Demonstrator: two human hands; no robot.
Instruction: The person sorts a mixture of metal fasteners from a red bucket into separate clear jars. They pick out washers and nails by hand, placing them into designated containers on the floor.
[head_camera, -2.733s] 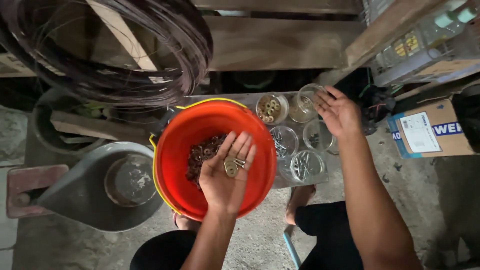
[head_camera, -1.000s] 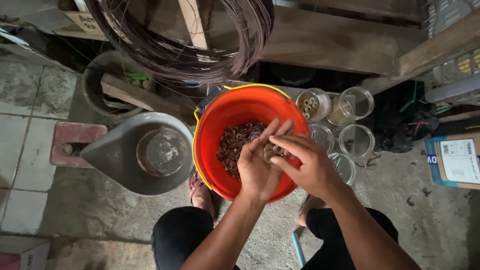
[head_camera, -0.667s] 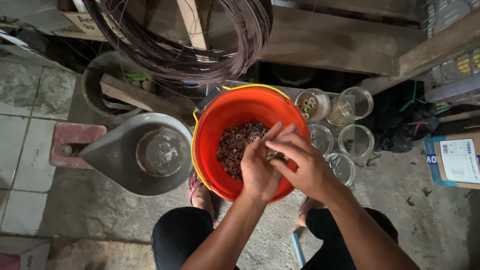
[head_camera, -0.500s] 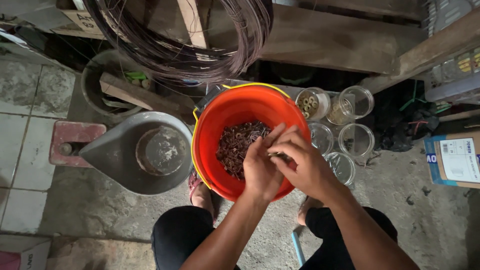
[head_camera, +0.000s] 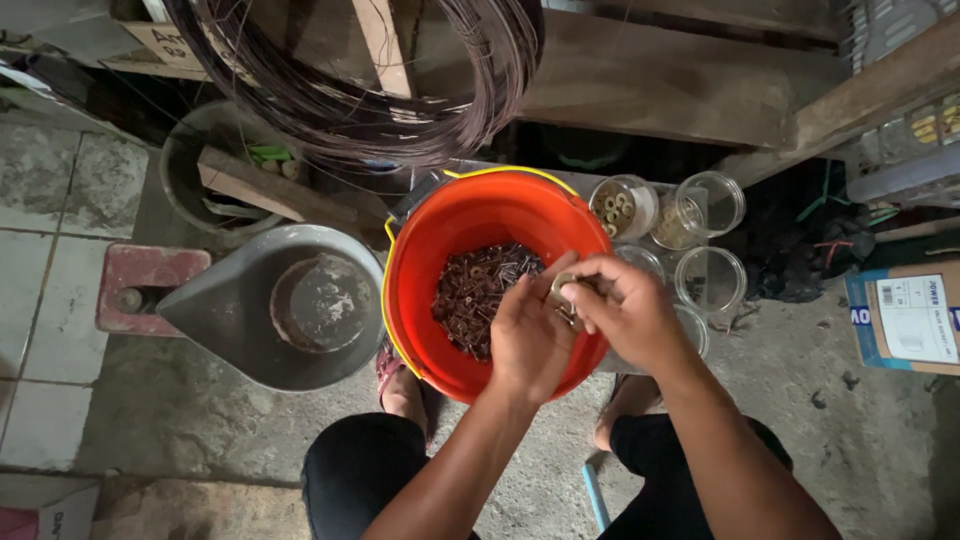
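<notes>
Rough concrete floor (head_camera: 150, 420) and stacked timber frame a cluttered workshop corner seen from above. Nearest the camera, the person's left hand (head_camera: 528, 345) is cupped palm-up over one round orange plastic bucket (head_camera: 420, 300) with a yellow wire handle. The right hand (head_camera: 628, 310) meets it, fingertips pinched on what looks like a small brass-coloured washer (head_camera: 562, 285), though the grip hides most of it. Inside the bucket lies a heap of rusty brown screws and washers (head_camera: 478, 290). One grey metal funnel-shaped pan (head_camera: 280, 310) sits just to the bucket's left. Beyond the hands stand at least four clear round plastic jars (head_camera: 715, 280); one holds brass washers. Farthest off hangs one coil of dark wire (head_camera: 400, 110).
</notes>
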